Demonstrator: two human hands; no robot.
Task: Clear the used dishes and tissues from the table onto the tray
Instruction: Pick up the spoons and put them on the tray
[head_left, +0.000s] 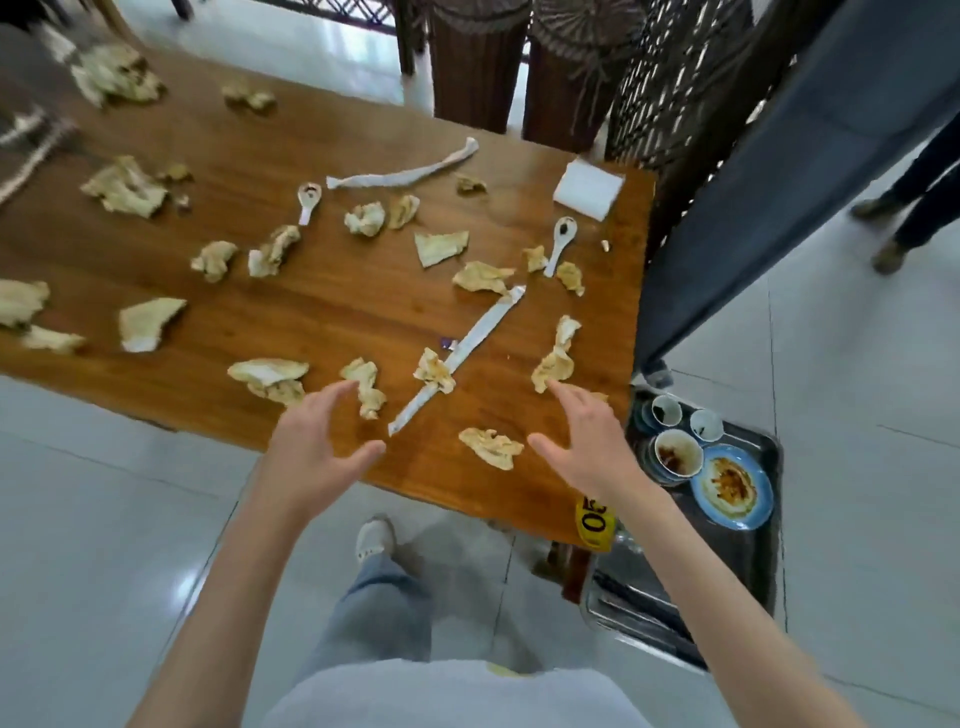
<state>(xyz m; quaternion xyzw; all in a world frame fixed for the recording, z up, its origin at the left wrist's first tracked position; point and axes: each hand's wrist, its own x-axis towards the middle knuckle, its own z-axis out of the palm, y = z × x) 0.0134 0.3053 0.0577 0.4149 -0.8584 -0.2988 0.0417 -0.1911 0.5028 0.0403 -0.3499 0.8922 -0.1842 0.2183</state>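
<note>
Crumpled tissues (491, 446) on glossy wooden table (332, 306), steel tray (763, 525) beside.

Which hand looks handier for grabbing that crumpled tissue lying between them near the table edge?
Probably the right hand: its thumb almost touches the crumpled tissue, and the tray is on its side. The left hand hovers farther away.

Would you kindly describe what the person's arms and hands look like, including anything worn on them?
Both forearms are bare, with no sleeves in view. The left hand and right hand wear no gloves, and no rings, watch or bracelet show. The fingers are blurred, so fine detail cannot be told.
</note>
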